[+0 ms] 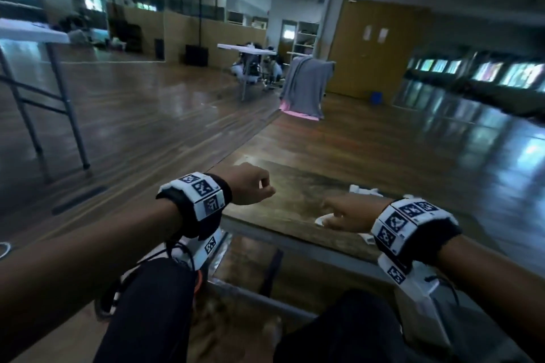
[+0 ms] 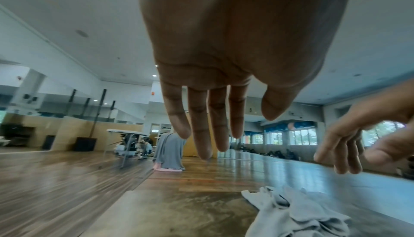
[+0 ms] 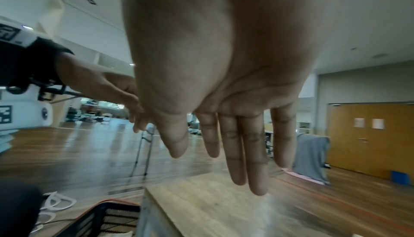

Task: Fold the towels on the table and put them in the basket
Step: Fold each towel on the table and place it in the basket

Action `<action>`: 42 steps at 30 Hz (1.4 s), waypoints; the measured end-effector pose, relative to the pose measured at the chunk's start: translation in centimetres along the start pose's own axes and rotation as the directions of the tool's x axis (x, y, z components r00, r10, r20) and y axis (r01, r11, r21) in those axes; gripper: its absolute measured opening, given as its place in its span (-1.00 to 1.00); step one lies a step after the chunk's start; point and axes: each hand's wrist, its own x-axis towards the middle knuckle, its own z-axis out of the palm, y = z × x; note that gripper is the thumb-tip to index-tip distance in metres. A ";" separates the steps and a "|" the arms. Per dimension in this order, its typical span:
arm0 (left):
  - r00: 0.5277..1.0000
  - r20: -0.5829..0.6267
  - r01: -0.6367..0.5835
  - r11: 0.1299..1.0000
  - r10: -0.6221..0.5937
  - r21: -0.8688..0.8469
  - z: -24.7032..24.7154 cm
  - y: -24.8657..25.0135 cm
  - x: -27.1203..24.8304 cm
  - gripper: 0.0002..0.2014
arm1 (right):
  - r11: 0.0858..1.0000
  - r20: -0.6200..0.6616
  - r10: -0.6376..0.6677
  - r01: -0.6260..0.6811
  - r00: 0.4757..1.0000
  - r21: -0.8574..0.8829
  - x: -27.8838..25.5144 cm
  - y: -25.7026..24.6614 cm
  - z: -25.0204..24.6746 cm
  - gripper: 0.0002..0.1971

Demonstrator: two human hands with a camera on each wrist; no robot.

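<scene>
A crumpled pale grey towel (image 2: 298, 212) lies on the brown table (image 1: 295, 194); in the head view only white bits of the towel (image 1: 365, 189) show around my right hand. My left hand (image 1: 259, 186) hovers above the table's left part and holds nothing, its fingers hanging loose in the left wrist view (image 2: 237, 134). My right hand (image 1: 330, 212) floats just over the towel with straight fingers and is empty (image 3: 215, 152). A dark mesh basket (image 3: 112, 219) with an orange rim sits low beside the table's left edge.
My legs in black trousers are under the near table edge. A folding table (image 1: 32, 32) stands at the left, and a grey cloth (image 1: 306, 85) hangs over a rack farther back. Wooden doors (image 1: 374, 47) close the far right; glossy wood floor lies all around.
</scene>
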 end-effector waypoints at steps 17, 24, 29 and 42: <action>0.891 0.296 -0.369 0.929 0.345 0.031 13.5 11.1 17.7 -0.62 | 0.815 0.142 0.473 -0.493 0.869 0.303 2.2 18.7 13.8 -0.65; 0.867 0.075 -0.497 0.866 0.493 0.048 22.5 16.5 26.0 -0.61 | 0.793 -0.208 0.599 -0.537 0.773 0.287 8.5 24.5 20.3 -0.57; 0.873 0.042 -0.483 0.848 0.486 0.218 24.0 19.4 29.4 -0.72 | 0.825 -0.259 0.564 -0.552 0.784 0.124 11.5 26.1 22.1 -0.57; 0.810 -0.210 -0.547 0.835 0.547 0.065 16.3 16.3 27.2 -0.87 | 0.807 -0.331 0.589 -0.518 0.737 0.283 5.8 24.6 18.8 -0.78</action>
